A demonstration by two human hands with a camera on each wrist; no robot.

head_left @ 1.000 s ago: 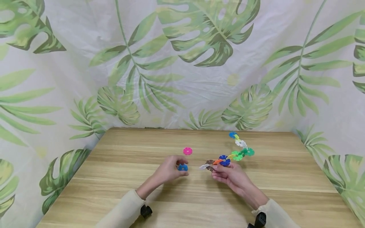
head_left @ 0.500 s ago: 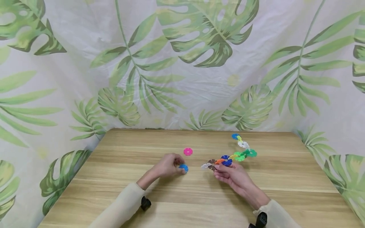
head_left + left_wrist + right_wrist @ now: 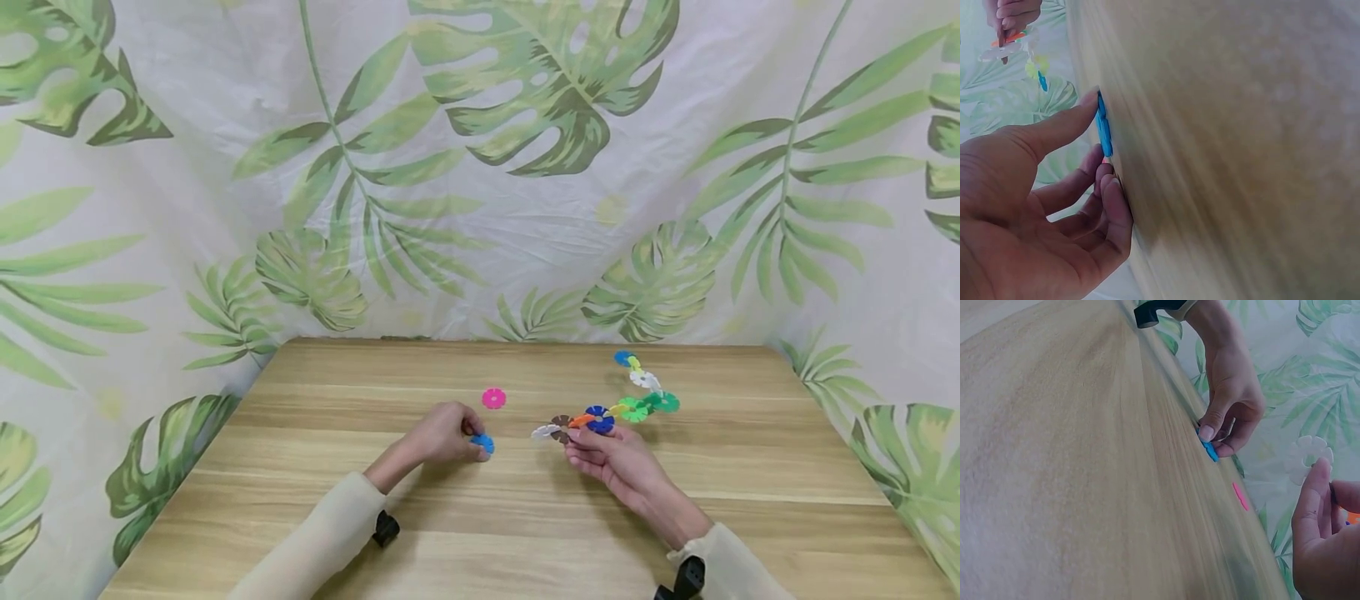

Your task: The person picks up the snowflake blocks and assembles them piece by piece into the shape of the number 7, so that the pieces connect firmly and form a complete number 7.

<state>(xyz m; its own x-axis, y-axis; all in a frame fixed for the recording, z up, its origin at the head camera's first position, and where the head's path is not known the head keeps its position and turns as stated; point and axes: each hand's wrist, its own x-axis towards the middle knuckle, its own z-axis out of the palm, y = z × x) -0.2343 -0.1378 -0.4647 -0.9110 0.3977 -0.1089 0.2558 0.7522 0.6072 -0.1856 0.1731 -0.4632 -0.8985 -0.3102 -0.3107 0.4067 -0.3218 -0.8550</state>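
Observation:
Near the table's middle, my left hand pinches a blue notched plastic disc by its edges between thumb and fingers. The left wrist view shows this blue disc edge-on, close to the tabletop. My right hand holds a chain of interlocked notched discs above the table, pinching it at the brown disc. A white disc forms the chain's left end. From there orange, dark blue, yellow, green and white discs run up to a blue one at the far end.
A loose pink disc lies on the wooden table, beyond my left hand. Behind the table's back edge hangs a leaf-patterned cloth. Each wrist carries a black camera.
My right hand and the chain have shifted slightly to the right. The blue disc in my left hand has turned a little between the fingers, while the pink disc stays put.

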